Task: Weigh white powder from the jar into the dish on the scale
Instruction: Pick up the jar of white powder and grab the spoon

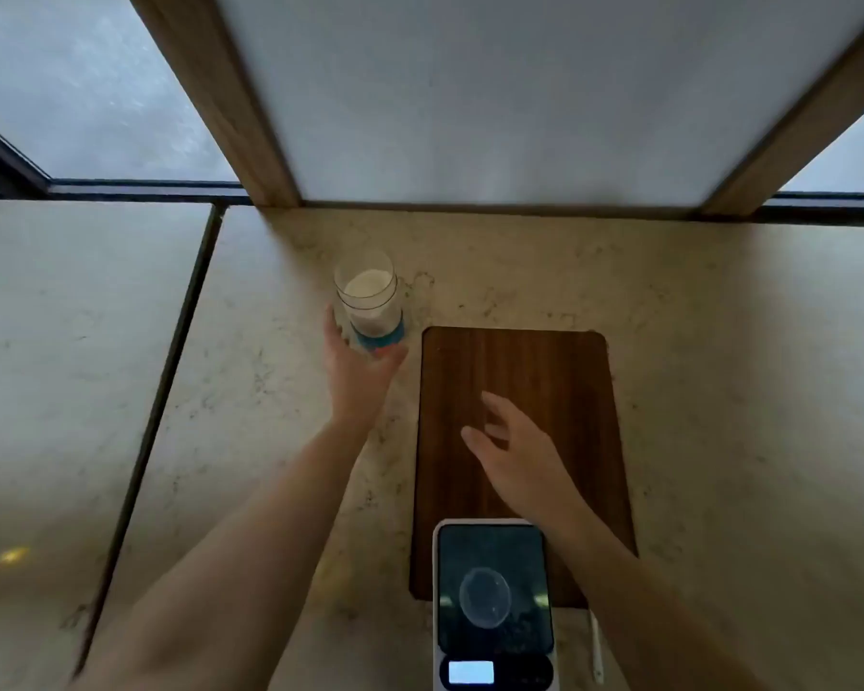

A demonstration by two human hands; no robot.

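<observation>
A clear glass jar (368, 301) with white powder inside and a blue label stands lidless on the stone counter, left of the wooden board. My left hand (357, 376) wraps around its lower part from the near side. My right hand (512, 451) hovers over the wooden board (544, 371) with fingers spread and nothing in it. Close to me a white scale (495, 605) with a dark platform carries a small clear round dish (485, 596). The dish looks empty. The scale's display glows, but its reading is unreadable.
A thin white stick-like tool (595, 650) lies on the counter just right of the scale, partly behind my right forearm. A wood-framed panel (520, 92) rises at the back of the counter. A dark seam (160, 391) splits the counter on the left.
</observation>
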